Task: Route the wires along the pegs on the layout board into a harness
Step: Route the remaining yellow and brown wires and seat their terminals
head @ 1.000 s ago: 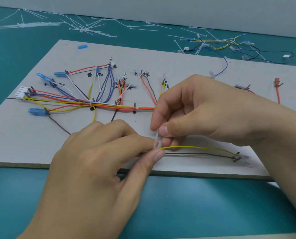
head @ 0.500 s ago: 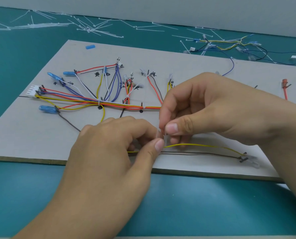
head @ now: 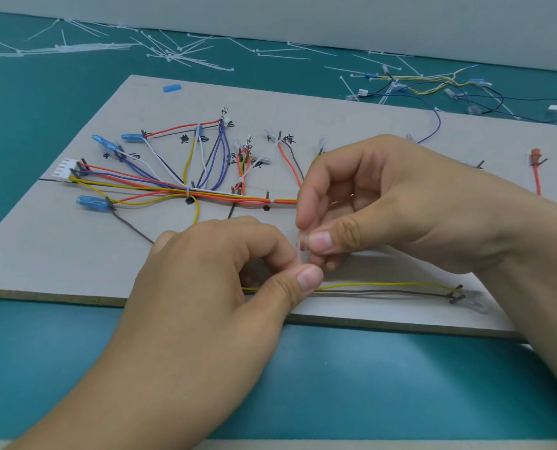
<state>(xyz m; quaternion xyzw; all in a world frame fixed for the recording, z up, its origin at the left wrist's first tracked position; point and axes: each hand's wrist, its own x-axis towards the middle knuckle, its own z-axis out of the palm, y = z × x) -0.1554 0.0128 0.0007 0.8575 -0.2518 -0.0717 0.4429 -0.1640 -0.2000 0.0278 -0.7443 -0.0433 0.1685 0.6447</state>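
Observation:
The grey layout board [head: 59, 254] carries a harness of coloured wires [head: 160, 186] routed past dark pegs, fanning from a white connector [head: 63, 168] at the left. A yellow wire [head: 384, 284] and a brown wire [head: 384, 292] run side by side near the board's front edge to pegs [head: 456, 293] at the right. My left hand [head: 205, 303] pinches these two wires at their left part, thumb on top. My right hand [head: 384, 203] pinches a thin white cable tie [head: 300, 251] that stands upright just above the wires.
Many loose white cable ties [head: 173, 55] lie on the teal mat behind the board. A tangle of spare wires [head: 433, 89] with clear terminals sits at the back right. An orange wire [head: 537, 177] hangs on a peg at the board's right. A blue sleeve [head: 172, 88] lies near the back edge.
The view has shifted slightly. My right hand has drawn the cable tie a little upward while my left hand keeps its pinch on the yellow and brown wires.

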